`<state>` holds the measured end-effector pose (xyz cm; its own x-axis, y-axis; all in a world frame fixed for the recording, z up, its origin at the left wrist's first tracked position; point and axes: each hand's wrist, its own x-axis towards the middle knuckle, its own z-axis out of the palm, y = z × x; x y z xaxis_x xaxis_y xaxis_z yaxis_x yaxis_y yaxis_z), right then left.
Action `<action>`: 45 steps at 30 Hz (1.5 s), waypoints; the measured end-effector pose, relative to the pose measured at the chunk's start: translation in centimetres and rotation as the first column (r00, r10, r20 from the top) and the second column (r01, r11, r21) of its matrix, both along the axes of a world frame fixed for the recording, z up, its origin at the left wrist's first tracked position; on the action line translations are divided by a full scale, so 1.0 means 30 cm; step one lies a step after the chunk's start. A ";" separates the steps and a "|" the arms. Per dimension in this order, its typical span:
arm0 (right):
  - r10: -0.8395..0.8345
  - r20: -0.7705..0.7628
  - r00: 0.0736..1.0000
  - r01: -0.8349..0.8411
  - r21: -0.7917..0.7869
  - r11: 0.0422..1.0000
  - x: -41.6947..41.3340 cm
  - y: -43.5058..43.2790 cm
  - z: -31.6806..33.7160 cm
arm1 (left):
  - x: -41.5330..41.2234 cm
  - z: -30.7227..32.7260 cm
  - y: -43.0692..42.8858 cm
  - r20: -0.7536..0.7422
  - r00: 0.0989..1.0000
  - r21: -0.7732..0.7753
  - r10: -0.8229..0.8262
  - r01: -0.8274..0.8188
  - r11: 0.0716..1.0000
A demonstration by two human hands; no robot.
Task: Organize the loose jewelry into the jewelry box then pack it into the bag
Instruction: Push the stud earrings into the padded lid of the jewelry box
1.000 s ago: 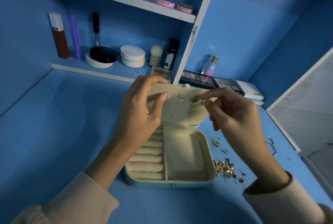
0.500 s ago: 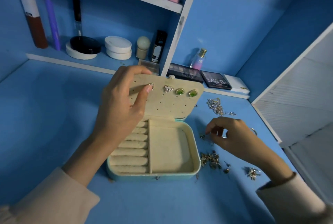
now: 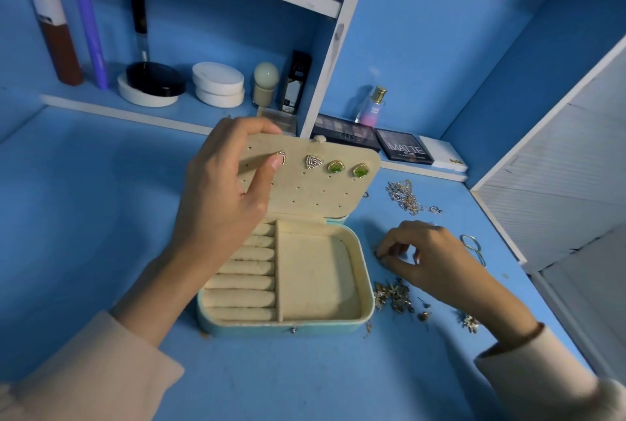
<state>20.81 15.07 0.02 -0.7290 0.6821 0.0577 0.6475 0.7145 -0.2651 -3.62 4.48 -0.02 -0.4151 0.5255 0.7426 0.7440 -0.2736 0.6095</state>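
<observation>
Cream velvet is lining the jewelry box (image 3: 288, 328), which is sitting open on the blue table (image 3: 101, 217) between the two hands. I'm seeing the left hand (image 3: 220, 207) pinching the lid (image 3: 321, 193) upright, with the fingers curling over its top edge and the thumb pressing beside a triangular earring (image 3: 282, 158). Past the thumb tip a second triangular stud (image 3: 313, 161) and two green earrings (image 3: 335, 166) are sitting pinned in a row. The right hand (image 3: 433, 258) is reaching down to the table, fingertips narrowly pinching a small piece (image 3: 376, 253). Loose jewelry (image 3: 393, 295) is lying just nearer than those fingers, and chains (image 3: 406, 198) are lying beyond them.
</observation>
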 end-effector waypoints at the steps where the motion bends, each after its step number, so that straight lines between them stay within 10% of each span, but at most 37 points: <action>1: 0.006 0.003 1.000 -0.006 0.014 1.000 0.000 -0.001 -0.001 | -0.001 0.000 0.001 -0.001 1.000 0.001 0.000 0.000 1.000; 30: 0.085 -0.032 0.996 -0.081 0.108 0.991 -0.003 -0.025 0.022 | 0.001 0.002 -0.006 0.005 1.000 0.001 -0.015 0.015 1.000; 37: -0.158 -0.551 0.819 0.033 -0.230 0.973 -0.109 -0.007 0.243 | 0.003 -0.004 -0.076 -0.146 0.989 0.003 -0.036 0.037 0.999; 45: 0.053 -0.465 0.884 -0.319 -0.516 0.795 -0.322 -0.103 0.301 | 0.006 -0.057 -0.143 -0.275 0.959 0.041 -0.069 0.083 0.996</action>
